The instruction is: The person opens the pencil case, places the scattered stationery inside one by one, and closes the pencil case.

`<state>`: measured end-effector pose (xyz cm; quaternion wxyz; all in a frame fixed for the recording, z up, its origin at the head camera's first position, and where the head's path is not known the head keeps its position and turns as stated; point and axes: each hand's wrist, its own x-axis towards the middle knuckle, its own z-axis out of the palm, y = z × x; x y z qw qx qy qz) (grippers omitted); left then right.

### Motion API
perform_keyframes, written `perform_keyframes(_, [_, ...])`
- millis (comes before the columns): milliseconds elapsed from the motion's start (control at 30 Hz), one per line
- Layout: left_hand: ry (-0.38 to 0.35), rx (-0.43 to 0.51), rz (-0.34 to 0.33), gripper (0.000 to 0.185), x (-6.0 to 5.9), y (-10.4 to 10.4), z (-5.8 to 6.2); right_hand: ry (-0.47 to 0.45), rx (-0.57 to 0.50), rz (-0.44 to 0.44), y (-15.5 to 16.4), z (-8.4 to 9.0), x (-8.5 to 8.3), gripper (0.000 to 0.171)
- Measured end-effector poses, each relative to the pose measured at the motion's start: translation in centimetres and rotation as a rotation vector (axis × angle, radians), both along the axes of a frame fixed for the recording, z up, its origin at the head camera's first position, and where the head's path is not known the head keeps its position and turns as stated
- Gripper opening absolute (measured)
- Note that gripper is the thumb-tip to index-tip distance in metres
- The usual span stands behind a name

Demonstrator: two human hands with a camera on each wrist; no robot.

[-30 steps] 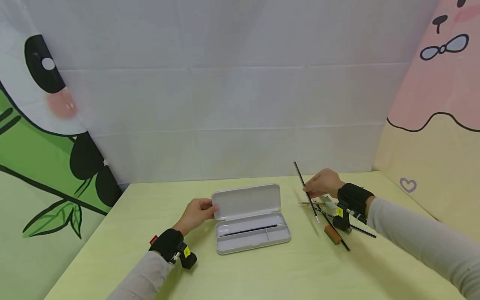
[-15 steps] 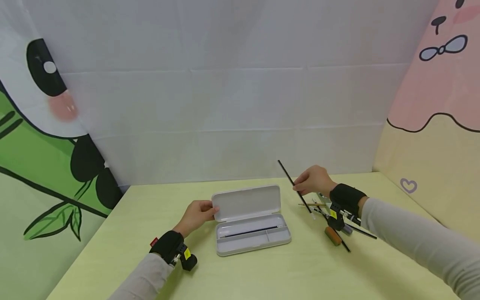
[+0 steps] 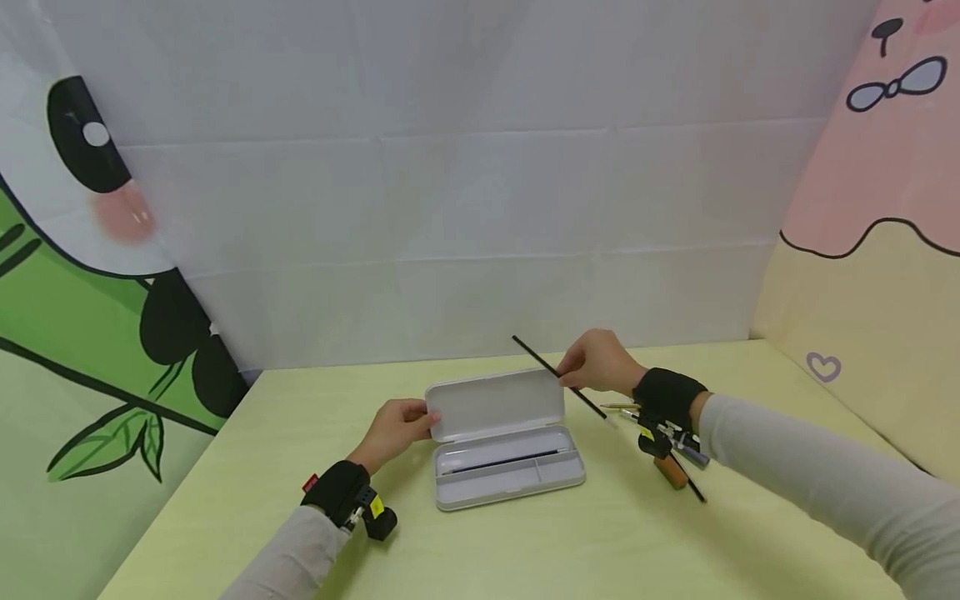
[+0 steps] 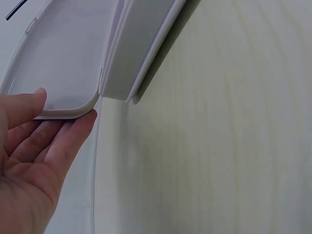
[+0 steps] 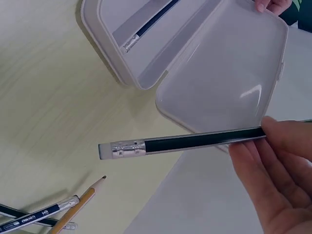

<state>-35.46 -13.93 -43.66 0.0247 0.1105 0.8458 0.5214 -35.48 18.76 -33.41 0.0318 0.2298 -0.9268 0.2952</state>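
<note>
A pale grey pencil case (image 3: 510, 492) lies open on the table, its lid (image 3: 495, 404) raised at the back. One dark pencil (image 3: 502, 461) rests in its long compartment. My left hand (image 3: 395, 433) pinches the lid's left edge, thumb on the inner face and fingers behind, as the left wrist view shows. My right hand (image 3: 602, 364) pinches a dark pencil with a white eraser (image 5: 204, 139) between thumb and fingers. That pencil is held in the air at a slant, overlapping the lid's right corner in the head view, eraser end pointing down and right.
On the table under my right wrist lie a wooden-coloured pencil (image 5: 78, 207), a blue pencil with an eraser (image 5: 39, 215), an orange-brown block (image 3: 670, 472) and other dark pencils, partly hidden by the wrist camera. A white backdrop (image 3: 480, 308) rises behind the table.
My right hand has carried the dark pencil leftward from above the loose pencils to the lid's right corner, and the pencil has tilted flatter. My left hand keeps its grip on the lid.
</note>
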Motion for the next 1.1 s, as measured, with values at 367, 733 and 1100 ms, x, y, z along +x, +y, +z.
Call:
perform_keyframes(367, [0.011,0.0,-0.012,0.031,-0.1,-0.1,0.4,0.168,0.088,0.204,-2.2,-0.3,-0.2,0.008])
perform_keyframes(733, [0.021,0.005,0.004,0.03,0.1,0.0,0.5,0.118,0.076,0.243,-3.8,-0.4,0.0,0.009])
perform_keyframes(1100, [0.026,0.02,-0.017,0.031,0.6,-0.1,0.3,0.13,0.091,0.293,-5.3,-2.0,-0.1,0.006])
